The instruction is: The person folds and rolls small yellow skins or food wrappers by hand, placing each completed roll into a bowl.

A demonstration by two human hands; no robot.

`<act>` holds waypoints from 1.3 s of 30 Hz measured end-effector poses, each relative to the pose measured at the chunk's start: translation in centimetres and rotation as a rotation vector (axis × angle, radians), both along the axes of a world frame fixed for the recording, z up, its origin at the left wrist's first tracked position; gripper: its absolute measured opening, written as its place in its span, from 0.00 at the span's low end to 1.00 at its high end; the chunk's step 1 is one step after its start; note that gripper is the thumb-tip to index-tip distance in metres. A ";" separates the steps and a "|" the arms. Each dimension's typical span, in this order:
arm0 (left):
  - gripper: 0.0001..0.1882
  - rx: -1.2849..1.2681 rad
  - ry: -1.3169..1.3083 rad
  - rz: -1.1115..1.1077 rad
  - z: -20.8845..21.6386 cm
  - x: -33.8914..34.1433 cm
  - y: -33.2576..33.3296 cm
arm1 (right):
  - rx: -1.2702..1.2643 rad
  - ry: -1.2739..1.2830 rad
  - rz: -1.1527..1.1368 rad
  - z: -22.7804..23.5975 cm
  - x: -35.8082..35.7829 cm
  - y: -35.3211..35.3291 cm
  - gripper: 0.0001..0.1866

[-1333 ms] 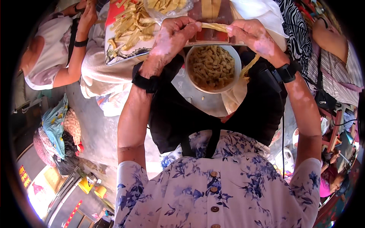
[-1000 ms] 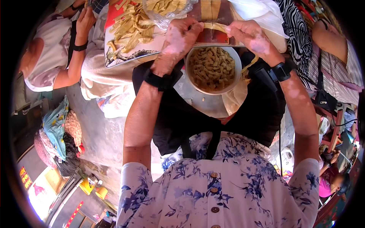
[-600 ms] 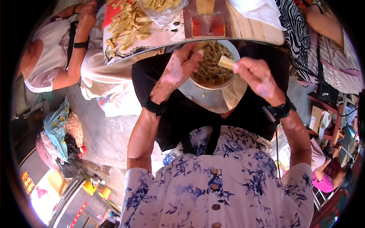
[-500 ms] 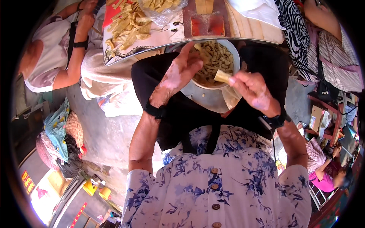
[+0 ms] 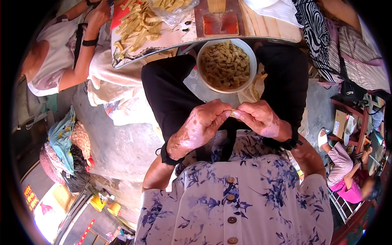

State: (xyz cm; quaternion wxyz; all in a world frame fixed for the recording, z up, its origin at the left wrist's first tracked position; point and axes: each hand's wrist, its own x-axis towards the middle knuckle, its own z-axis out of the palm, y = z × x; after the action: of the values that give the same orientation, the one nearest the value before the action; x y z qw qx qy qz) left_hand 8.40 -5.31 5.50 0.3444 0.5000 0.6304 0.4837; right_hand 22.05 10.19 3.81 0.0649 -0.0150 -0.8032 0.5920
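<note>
My left hand point(image 5: 202, 124) and my right hand point(image 5: 263, 119) meet fingertip to fingertip above my lap. Both are closed in a pinch on one small pale yellow strip point(image 5: 233, 113), most of which the fingers hide. Just beyond them, between my knees, stands a white bucket point(image 5: 199, 67) filled with short, chopped yellowish-brown pieces point(image 5: 226, 61). A heap of longer yellowish strips point(image 5: 141, 28) of a similar look lies on the far table's left part. Neither hand touches the bucket.
The table point(image 5: 179, 34) bears a clear plastic bag point(image 5: 175, 12) of strips, a wooden block with a red plate point(image 5: 220, 23) and a white cloth point(image 5: 275, 10). One person point(image 5: 61, 53) sits at left, another point(image 5: 351, 53) at right. Bundled bags point(image 5: 65, 143) lie on the left floor.
Both hands have drawn back from over the bucket toward my body and come together. The strip my right hand held out is now pinched between both hands. The bucket's contents show fully.
</note>
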 end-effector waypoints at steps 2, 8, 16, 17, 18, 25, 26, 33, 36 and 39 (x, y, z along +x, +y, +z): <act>0.07 -0.057 -0.005 -0.016 0.0 -0.3 -0.4 | 0.008 -0.004 0.030 0.6 -0.3 0.0 0.10; 0.04 -0.152 0.036 0.120 1.7 -3.4 -2.6 | 0.172 -0.018 0.122 1.1 -1.6 -0.1 0.10; 0.12 -0.010 0.898 0.120 5.0 -3.5 -1.0 | 0.209 0.179 0.054 0.1 -4.1 -0.9 0.10; 0.17 -0.071 0.750 0.007 4.8 -3.0 -1.1 | 0.209 0.181 0.056 0.1 -4.2 -0.8 0.10; 0.15 -0.030 0.558 -0.016 3.6 -2.5 -1.2 | 0.163 0.182 0.090 0.2 -4.2 -0.7 0.11; 0.06 -0.063 0.386 -0.116 2.6 -3.0 -3.4 | 0.083 -0.039 0.307 2.2 -3.3 0.0 0.11; 0.06 -0.053 0.314 -0.125 2.7 -3.5 -3.8 | 0.083 -0.033 0.300 2.0 -3.3 0.0 0.11; 0.15 0.173 -0.703 0.381 4.1 -6.2 -6.5 | 0.002 0.255 0.020 2.4 -5.6 -1.9 0.09; 0.15 0.421 -1.087 0.573 4.5 -4.6 -4.8 | -0.042 0.295 -0.063 2.9 -7.1 -2.7 0.10; 0.12 0.298 -0.539 0.436 4.8 -3.3 -2.4 | 0.049 0.206 -0.109 2.4 -7.0 -2.2 0.04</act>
State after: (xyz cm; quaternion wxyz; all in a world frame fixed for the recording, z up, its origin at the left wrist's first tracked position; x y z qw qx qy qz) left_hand 5.09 -7.70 10.34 0.3105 0.2534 0.5315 0.7462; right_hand 15.02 8.00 6.22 0.1797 0.0038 -0.8045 0.5661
